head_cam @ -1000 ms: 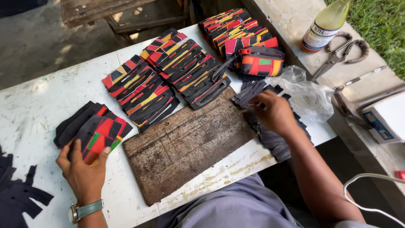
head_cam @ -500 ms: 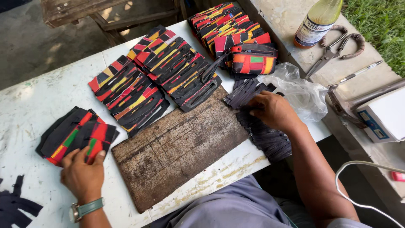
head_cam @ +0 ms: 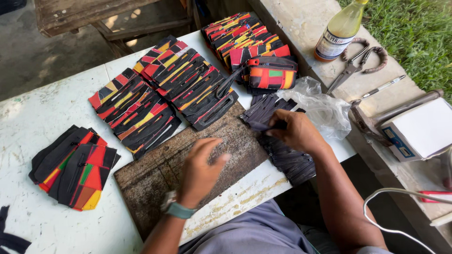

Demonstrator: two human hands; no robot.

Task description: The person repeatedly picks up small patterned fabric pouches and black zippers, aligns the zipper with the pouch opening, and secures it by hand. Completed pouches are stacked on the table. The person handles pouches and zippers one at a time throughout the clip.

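Dark, scarred wood makes up the flat rectangular board (head_cam: 165, 174) lying near the front edge of the white painted table (head_cam: 42, 113). The left hand (head_cam: 201, 169), with a teal watch at the wrist, hovers over the board's middle, fingers loosely spread and holding nothing. The right hand (head_cam: 295, 131) sits just past the board's right end, its fingertips pinched on one thin black strip (head_cam: 261, 126) at the top of a pile of black strips (head_cam: 282, 150) that runs along the table's right edge and overhangs the front. A crumpled clear plastic bag (head_cam: 325, 108) lies just beside that hand. Behind the board, rows of black, red, yellow and orange patchwork pouches (head_cam: 165, 94) fan out toward the table's far edge, and a smaller stack of them (head_cam: 75, 167) rests by the left edge. On the concrete ledge (head_cam: 301, 23) to the right stand a yellowish bottle (head_cam: 341, 30), metal pliers (head_cam: 353, 66) and a white box (head_cam: 419, 129).
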